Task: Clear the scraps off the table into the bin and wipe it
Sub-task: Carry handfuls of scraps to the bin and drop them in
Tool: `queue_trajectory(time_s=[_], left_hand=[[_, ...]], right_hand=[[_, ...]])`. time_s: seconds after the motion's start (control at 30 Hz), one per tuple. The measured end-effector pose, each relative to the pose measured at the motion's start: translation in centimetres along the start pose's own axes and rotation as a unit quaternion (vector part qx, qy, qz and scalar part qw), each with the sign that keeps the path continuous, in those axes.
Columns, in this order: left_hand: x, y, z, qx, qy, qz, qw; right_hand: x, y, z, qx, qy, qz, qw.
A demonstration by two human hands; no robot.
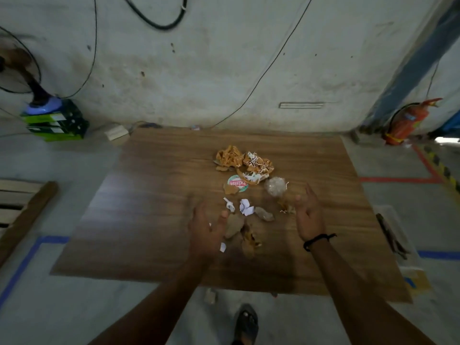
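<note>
Scraps lie in the middle of a wooden table (149, 195): two crumpled orange wrappers (230, 156), a round printed lid (238, 183), a clear plastic ball (274, 186), white paper bits (246, 207) and brown cardboard pieces (235, 225). My left hand (205, 227) hovers over the near-left side of the pile with fingers straight. On the pile's right side my right hand (308, 215) is held palm inward, fingers straight. Neither hand holds anything. No bin or cloth shows.
A fan (17, 68) stands on green boxes (54, 123) at the far left. A red fire extinguisher (408, 123) leans at the far right. A clear tray with tools (393, 235) sits off the table's right edge. My sandalled foot (246, 324) is below the near edge.
</note>
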State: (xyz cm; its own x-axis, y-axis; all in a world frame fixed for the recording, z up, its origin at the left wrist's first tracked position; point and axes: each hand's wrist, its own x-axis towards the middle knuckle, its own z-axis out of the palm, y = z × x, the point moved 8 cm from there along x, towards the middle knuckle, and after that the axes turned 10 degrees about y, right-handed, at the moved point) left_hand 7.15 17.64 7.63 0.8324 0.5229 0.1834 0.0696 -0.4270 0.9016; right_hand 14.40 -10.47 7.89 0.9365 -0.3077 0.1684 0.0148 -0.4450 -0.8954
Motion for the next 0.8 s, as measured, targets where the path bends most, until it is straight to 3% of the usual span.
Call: queue_trajectory(time_s=[0.13,0.23,0.33,0.43,0.6,0.73,0.8], left_hand=[[-1.0,-6.3,3.5,0.192,-0.08,-0.115,0.971],[-1.4,-7.4,6.2,0.198,-0.138,-0.086,0.967],[-1.2,-7.8,8.3,0.212,-0.143,-0.049,0.965],[0.1,-6.9,11.0,0.158,-0.129,-0.033,0.978],[4.4,-6.5,13.5,-0.038,-0.117,-0.074,0.99],[8.4,-5.9,10.3,-0.023,-0.089,-0.028,0.995],[10.7,-5.9,8.0,-0.02,-0.074,-0.007,0.997]], right_hand=[[2.5,5.2,3.2,-0.088,-0.046,0.019,0.995],[2.5,7.7,5.9,-0.143,-0.083,0.013,0.986],[0.6,7.9,9.0,-0.203,-0.078,0.001,0.976],[-0.3,6.2,12.1,-0.214,-0.036,0.002,0.976],[0.6,3.8,15.4,-0.017,-0.013,0.066,0.998],[1.9,2.5,11.1,0.03,0.042,0.0,0.999],[1.1,2.8,8.7,-0.003,0.026,-0.054,0.998]])
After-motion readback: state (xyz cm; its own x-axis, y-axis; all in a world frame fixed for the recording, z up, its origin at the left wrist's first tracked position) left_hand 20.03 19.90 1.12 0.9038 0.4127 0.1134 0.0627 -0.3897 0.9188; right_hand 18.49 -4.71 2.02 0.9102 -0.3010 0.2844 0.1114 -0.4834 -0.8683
